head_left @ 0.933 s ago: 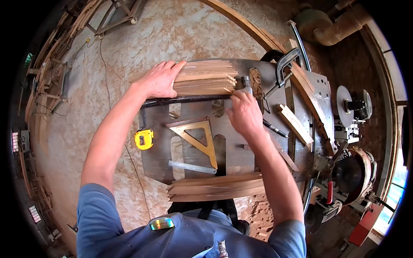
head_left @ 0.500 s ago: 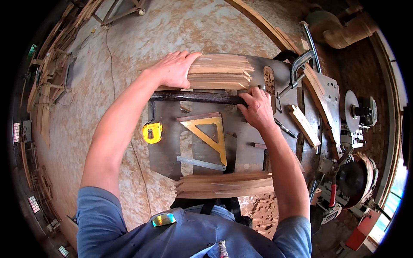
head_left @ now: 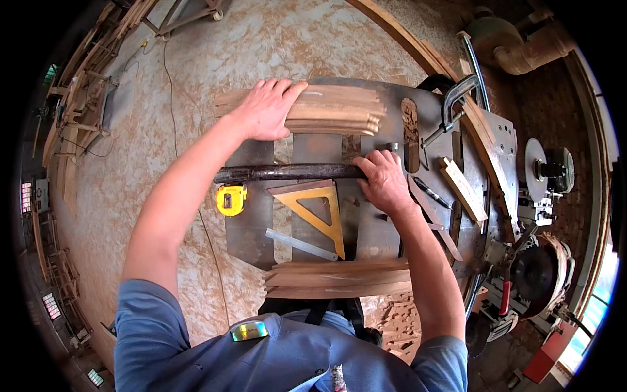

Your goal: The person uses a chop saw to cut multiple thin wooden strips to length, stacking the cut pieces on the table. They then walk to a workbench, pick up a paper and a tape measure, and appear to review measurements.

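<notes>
At the far side of the metal table, my left hand (head_left: 269,108) grips a stack of thin wooden strips (head_left: 339,108), fingers over the far edge and thumb on the near side. The stack's edges look slightly blurred. My right hand (head_left: 386,180) is closed around the right end of a long dark bar (head_left: 287,172), which lies crosswise over the table, nearer me than the stack and apart from it. Close to the bar's near side are a yellow tape measure (head_left: 230,200) and a yellow triangle square (head_left: 334,219) with a wooden edge.
A steel ruler (head_left: 300,244) lies nearer me, before another row of wooden strips (head_left: 339,279) at the table's near edge. To the right are a pen (head_left: 432,193), a short wood block (head_left: 464,191), a clamp (head_left: 450,108) on a long curved board, and a round blade (head_left: 534,168).
My right hand has drawn the dark bar toward me, away from the strips, close to the tape measure and square. The far strips have shifted slightly under my left hand, their right ends now more even.
</notes>
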The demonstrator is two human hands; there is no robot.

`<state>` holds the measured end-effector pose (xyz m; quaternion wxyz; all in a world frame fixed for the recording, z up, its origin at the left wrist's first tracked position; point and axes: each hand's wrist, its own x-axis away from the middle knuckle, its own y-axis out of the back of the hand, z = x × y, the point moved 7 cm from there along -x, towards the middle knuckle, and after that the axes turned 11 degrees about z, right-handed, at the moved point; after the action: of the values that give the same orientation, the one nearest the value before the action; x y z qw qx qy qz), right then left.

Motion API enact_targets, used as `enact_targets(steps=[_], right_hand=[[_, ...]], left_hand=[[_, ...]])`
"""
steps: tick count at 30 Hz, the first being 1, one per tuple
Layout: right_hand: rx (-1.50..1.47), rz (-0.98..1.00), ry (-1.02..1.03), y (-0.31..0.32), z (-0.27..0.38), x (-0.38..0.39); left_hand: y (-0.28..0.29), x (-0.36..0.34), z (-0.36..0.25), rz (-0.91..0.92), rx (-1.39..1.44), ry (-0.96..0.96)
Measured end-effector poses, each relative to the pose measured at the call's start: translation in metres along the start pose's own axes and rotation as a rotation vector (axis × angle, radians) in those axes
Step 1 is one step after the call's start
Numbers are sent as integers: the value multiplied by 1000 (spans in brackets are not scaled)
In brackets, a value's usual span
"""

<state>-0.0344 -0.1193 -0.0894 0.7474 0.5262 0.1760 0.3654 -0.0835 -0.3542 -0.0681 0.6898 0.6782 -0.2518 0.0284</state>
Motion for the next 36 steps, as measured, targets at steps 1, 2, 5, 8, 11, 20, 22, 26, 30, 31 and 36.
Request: enact_targets(steps=[1,2,5,8,11,20,22,26,30,31,36], right_hand=[[-9,-3,3,0,1,1],[-18,-6,6,0,2,2],[-27,-16,-5,-2,2,5],[-10,-18,-9,-3,-2,5],[-35,-29,-10,0,0,1],[-2,-73,-88,-3,-13,-1],[-33,-109,-69,-5,-19,0],[-17,-132,-58,-6,-23,3],[-106,-99,-51,14,-23,21],[-119,-149,-54,24,-26,30],[-106,-219,-359,56,-105,102]], left_hand=[[-3,2,-1,-19,-19,-4],[-4,2,-2,-38,-37,-9],[1,-2,-1,-44,-17,-25],[5,-9,-4,-35,-14,-35],[11,-14,-6,41,19,-10],[11,-14,-27,-8,41,-46],[13,-17,-32,12,47,-45],[15,-21,-37,12,35,-32],[17,-17,-44,1,-11,-16],[20,-10,-42,-60,-19,7],[36,56,-52,-366,313,163]])
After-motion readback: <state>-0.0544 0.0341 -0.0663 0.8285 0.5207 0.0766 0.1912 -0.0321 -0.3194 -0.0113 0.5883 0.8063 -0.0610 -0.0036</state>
